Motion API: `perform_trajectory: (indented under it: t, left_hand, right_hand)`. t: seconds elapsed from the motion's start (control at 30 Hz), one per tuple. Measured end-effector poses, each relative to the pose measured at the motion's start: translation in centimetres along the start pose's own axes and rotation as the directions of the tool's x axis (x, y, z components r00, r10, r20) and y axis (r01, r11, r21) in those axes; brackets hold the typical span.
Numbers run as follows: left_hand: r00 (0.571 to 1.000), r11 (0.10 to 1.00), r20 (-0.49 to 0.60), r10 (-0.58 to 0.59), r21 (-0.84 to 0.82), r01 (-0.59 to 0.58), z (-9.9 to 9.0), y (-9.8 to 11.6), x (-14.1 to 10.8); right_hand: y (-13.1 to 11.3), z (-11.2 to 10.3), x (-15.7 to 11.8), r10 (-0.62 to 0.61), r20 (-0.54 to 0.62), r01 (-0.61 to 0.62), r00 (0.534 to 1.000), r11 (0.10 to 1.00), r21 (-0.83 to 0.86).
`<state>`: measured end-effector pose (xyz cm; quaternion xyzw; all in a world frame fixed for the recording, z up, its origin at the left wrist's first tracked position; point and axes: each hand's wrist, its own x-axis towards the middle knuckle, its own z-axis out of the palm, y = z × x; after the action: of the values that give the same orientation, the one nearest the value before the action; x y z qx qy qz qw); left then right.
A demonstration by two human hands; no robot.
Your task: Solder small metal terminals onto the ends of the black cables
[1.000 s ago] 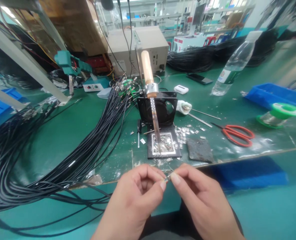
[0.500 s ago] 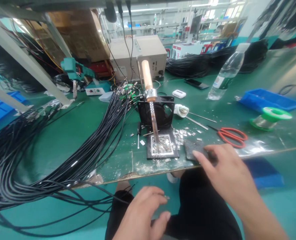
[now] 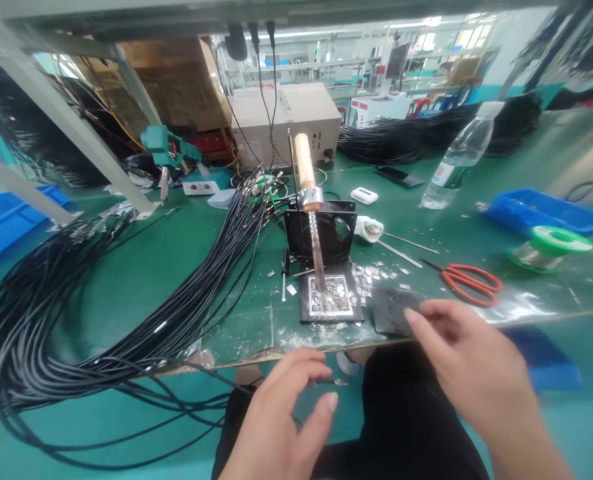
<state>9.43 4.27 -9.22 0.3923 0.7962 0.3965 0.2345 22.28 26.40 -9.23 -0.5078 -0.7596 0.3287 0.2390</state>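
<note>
1 dark squarish pad [image 3: 389, 313] lies on the bench [image 3: 139, 267], 1 metal-tipped cable [image 3: 342, 383] nearby.

On my desk [image 3: 151, 267], toward the far right, I see a clear bottle [image 3: 460, 159], a dark phone [image 3: 399, 177] to its left and a small white device [image 3: 364, 195] nearer me.

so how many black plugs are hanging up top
3: under the grey beam, a bulky black plug at left, a slim plug in the middle and another slim one at right. More may be hidden.
</note>
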Motion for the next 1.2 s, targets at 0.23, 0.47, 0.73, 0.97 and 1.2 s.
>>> perform_trajectory:
  t: [0.23, 0.47, 0.73, 0.97, 1.2]
  left_hand:
    - [0.973, 0.821, 0.099, -0.208, -0.523, 0.229, -0.6, 1.8, 0.8]
    - [0.971, 0.738, 0.121, -0.204, -0.633, 0.234, -1.6, 2.1, 0.8]
    - [0.987, 0.894, -0.159, -0.020, -0.445, -0.053, -0.2, 1.7, -0.9]
    - [0.946, 0.937, -0.267, 0.183, -0.242, -0.250, 2.2, 0.7, -1.9]
    - [0.938, 0.955, -0.309, 0.156, -0.196, -0.224, 2.4, 0.7, -2.4]
  right_hand:
    - [-1.9, 1.0, -2.6, -0.082, 0.361, -0.056, 0.929, 0.932, 0.357]
    - [-3.7, 3.4, -3.7, -0.098, 0.436, -0.107, 0.895, 0.901, 0.421]
    - [-4.4, 3.0, -4.5, -0.269, 0.233, 0.170, 0.935, 0.914, 0.369]
    - [-3.9, 3.4, -5.0, -0.435, 0.141, 0.377, 0.889, 0.872, 0.313]
    - [-3.8, 3.0, -5.3, -0.421, 0.178, 0.356, 0.889, 0.882, 0.308]
